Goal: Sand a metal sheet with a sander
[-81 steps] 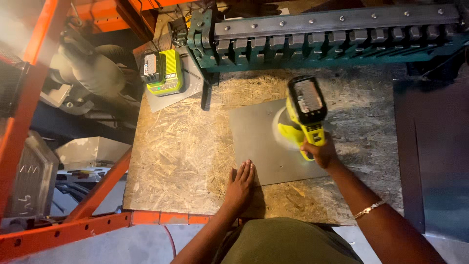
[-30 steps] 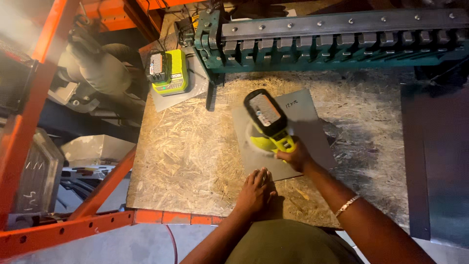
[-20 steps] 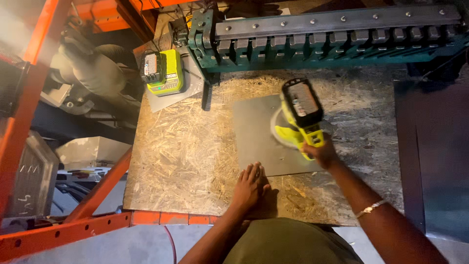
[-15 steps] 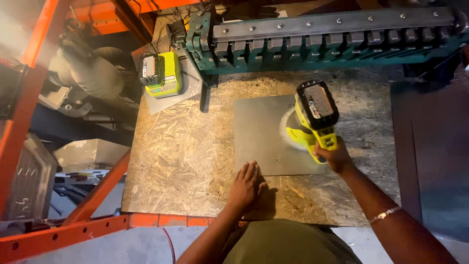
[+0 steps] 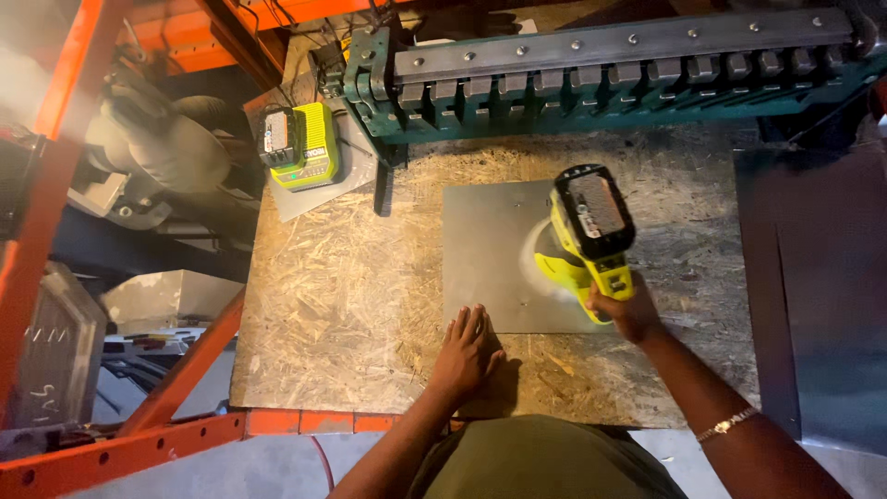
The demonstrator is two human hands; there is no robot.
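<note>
Right hand wrapped around the handle of a yellow sander, fingers curled tight on it, right of frame centre. Sander sitting on the right part of a grey metal sheet, which lies flat in the middle of the chipboard table; pad blurred with spin. Left hand flat on the table at the sheet's lower edge, fingers spread loosely, tips just touching or just short of the metal, hard to say which. To sand well, probably best to keep the pad flat to the sheet, press lightly and evenly, work in overlapping passes, and hold the sheet firm with the left hand so it cannot skate; also wise to keep those fingertips well apart from the spinning pad. Upper left of the table: a yellow-and-black battery charger on a small grey plate. Along the top of the frame: a long green machine with a row of steel blocks. Orange steel frame down the left and across the lower left. Pad's face and its contact with the metal hidden under the sander body; sheet's right edge covered by the tool; clutter at far left dim and hard to make out; both forearms cut off at the bottom edge.
</note>
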